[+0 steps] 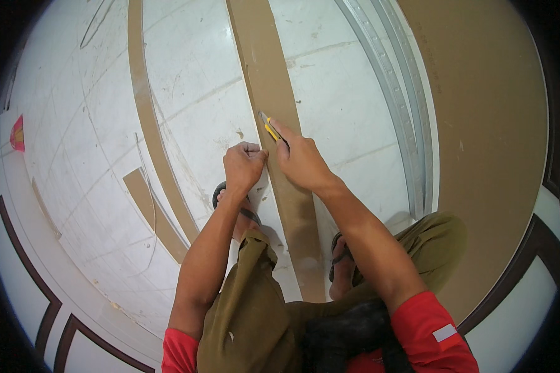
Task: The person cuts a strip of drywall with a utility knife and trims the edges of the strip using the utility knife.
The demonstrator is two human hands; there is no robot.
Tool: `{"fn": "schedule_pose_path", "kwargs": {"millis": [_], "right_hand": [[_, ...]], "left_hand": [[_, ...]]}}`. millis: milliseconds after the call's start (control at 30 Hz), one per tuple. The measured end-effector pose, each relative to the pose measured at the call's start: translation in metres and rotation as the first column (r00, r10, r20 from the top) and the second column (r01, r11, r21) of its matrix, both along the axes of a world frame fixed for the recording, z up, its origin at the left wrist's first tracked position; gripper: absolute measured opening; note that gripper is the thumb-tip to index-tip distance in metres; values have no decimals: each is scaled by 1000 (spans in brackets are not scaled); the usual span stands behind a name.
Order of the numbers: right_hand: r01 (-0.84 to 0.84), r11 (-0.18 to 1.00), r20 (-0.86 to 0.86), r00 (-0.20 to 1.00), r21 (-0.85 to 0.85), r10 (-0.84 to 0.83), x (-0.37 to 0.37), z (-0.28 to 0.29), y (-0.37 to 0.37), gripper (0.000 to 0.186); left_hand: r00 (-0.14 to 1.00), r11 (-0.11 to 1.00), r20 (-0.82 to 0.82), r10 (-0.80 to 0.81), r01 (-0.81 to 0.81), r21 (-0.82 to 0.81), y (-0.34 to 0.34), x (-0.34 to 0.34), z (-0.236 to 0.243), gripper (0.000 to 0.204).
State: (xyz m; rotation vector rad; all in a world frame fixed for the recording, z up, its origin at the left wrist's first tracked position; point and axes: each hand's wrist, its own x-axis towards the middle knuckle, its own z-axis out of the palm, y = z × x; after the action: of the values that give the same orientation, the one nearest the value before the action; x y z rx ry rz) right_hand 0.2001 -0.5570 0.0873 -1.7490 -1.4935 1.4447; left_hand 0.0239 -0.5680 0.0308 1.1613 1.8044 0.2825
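A long brown strip of drywall board (269,68) lies on the floor between my feet, running away from me. My right hand (302,160) is closed around a yellow utility knife (270,127), whose blade end meets the strip near its left edge. Closer to me, my left hand (244,166) has its fingers curled, with thumb and fingertips pinched at the strip's left edge. Whether the fingers grip only the board's edge or something small as well is hard to make out.
Left of me lie a narrower brown strip (144,99) and a short offcut (152,214). On the right, metal channels (407,124) run beside a large brown board (485,137). A pink object (17,133) sits at far left. White tiled floor (193,105) carries scraps and dust.
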Motion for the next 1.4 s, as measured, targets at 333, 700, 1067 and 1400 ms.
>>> {"fn": "schedule_pose_path", "kwargs": {"millis": [333, 700, 1067, 1400], "right_hand": [[-45, 996, 44, 998, -71, 48, 10, -7, -20, 53], [-86, 991, 2, 996, -100, 87, 19, -1, -32, 51], [3, 998, 67, 998, 70, -7, -1, -22, 70, 47], [16, 999, 54, 998, 40, -18, -2, -19, 64, 48]], "left_hand": [[1000, 1000, 20, 5, -5, -1, 0, 3, 0, 27], [999, 999, 23, 44, -44, 0, 1, 1, -7, 27], [953, 994, 282, 113, -109, -30, 101, -16, -12, 28], [969, 984, 166, 181, -179, -23, 109, -5, -9, 27]]}}
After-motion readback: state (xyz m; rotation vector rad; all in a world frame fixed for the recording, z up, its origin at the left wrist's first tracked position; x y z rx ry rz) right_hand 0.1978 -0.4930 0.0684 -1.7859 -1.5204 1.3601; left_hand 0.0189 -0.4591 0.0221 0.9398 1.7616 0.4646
